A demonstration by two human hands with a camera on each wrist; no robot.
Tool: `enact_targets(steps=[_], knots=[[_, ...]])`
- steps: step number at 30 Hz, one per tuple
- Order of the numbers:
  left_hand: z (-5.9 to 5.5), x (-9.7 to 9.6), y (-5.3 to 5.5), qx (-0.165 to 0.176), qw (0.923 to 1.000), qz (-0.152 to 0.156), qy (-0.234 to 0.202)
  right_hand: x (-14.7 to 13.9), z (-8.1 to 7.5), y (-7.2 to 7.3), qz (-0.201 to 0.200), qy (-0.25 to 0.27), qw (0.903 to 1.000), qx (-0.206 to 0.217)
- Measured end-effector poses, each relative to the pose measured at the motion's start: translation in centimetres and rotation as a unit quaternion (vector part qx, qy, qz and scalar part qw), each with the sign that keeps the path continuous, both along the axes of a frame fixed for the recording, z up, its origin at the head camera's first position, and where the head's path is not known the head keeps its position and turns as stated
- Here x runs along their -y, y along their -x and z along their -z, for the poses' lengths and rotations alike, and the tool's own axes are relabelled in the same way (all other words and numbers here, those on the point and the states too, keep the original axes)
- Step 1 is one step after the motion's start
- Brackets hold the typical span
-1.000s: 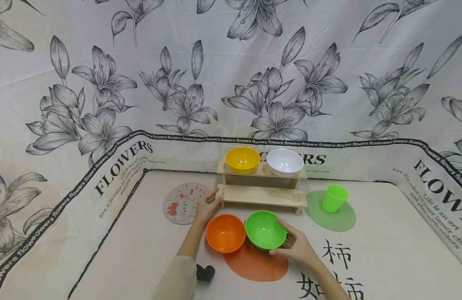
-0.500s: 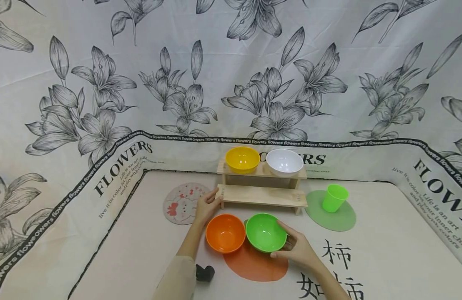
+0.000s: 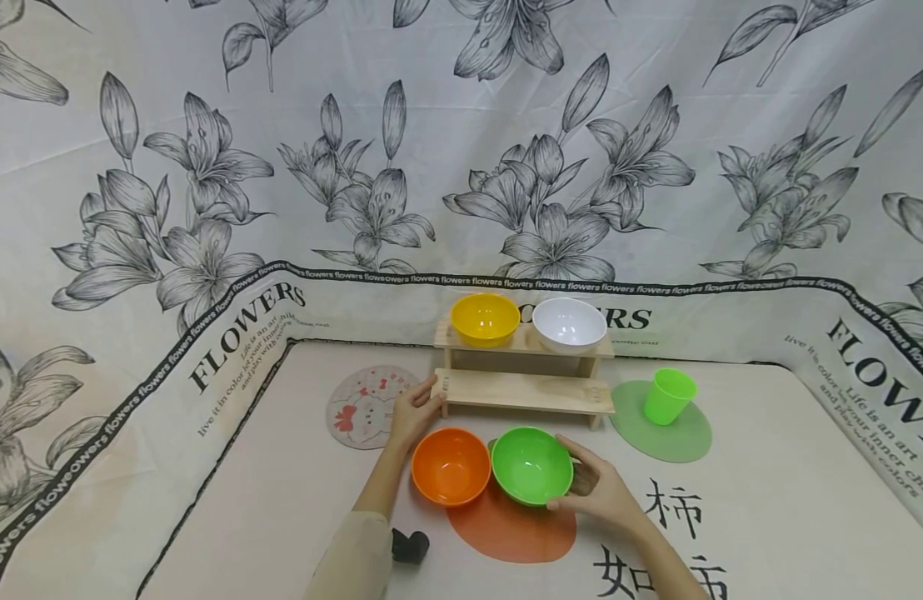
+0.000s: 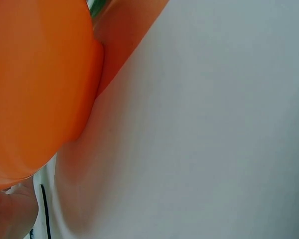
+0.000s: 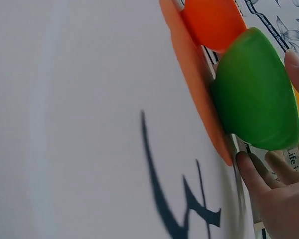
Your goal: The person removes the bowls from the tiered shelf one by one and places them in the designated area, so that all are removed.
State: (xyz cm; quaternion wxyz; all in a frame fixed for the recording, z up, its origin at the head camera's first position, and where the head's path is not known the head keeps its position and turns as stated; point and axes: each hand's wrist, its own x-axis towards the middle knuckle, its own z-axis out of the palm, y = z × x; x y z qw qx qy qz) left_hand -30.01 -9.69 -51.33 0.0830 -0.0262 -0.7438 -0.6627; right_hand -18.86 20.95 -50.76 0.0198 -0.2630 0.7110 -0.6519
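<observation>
At the left end of the two-tier wooden stand (image 3: 525, 392), my left hand (image 3: 412, 412) grips the lower board between thumb and fingers. In the left wrist view, only part of that hand (image 4: 12, 214) shows, below the orange bowl (image 4: 40, 89). A green bowl (image 3: 531, 467) stands upright against the right side of the orange bowl, over the orange round mat (image 3: 514, 533). My right hand (image 3: 600, 487) is at the green bowl's right side, fingers spread. In the right wrist view, its thumb and fingers extend around the green bowl (image 5: 256, 94) without closing on it.
On the stand's upper board sit a yellow bowl (image 3: 486, 320) and a white bowl (image 3: 570, 325). A green cup (image 3: 669, 397) stands on a green round mat (image 3: 660, 442) to the right. Left lies a patterned round mat (image 3: 356, 417); a black object (image 3: 411, 547) is beside the left sleeve.
The green bowl has come slightly toward me and down, then stayed still. My right hand has loosened and shifted a little right. The left hand stays at the stand.
</observation>
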Motion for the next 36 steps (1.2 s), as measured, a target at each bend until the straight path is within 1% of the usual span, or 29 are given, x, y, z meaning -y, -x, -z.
enact_targets(steps=[5, 7, 10, 15, 20, 23, 28, 33, 36], knots=[[-0.1, -0.1, -0.1, 0.000, 1.0000, -0.001, 0.000, -1.1, -1.7, 0.7, 0.058, -0.035, 0.9977, -0.005], [-0.1, -0.1, -0.2, -0.002, 1.0000, 0.001, 0.000, -1.5, -2.5, 1.2, 0.082, -0.045, 0.9956, -0.006], [0.0, 0.0, -0.2, 0.000, 1.0000, 0.000, 0.003, -2.3, -3.6, 2.2, 0.106, -0.045, 0.9932, -0.014], [0.0, 0.0, 0.0, 0.009, 1.0000, -0.002, 0.001, -3.4, -4.9, 4.1, 0.137, -0.035, 0.9897, -0.023], [-0.1, 0.1, 0.0, 0.009, 0.9999, 0.003, -0.005, -4.3, -5.7, 5.5, 0.160, -0.012, 0.9865, -0.032], [-0.1, 0.1, 0.0, 0.006, 1.0000, 0.005, -0.006, -4.4, -6.3, 6.1, 0.184, -0.017, 0.9820, -0.039], [-0.2, 0.1, -0.2, 0.001, 0.9999, 0.007, -0.008, -4.4, -7.4, 7.5, 0.228, -0.041, 0.9716, -0.046], [-0.2, 0.1, -0.1, -0.006, 0.9999, 0.008, -0.003, -4.5, -8.4, 9.0, 0.248, -0.052, 0.9662, -0.044], [-0.5, 0.1, -0.3, -0.008, 0.9999, 0.013, -0.003, -4.5, -8.8, 9.7, 0.250, -0.055, 0.9661, -0.030]])
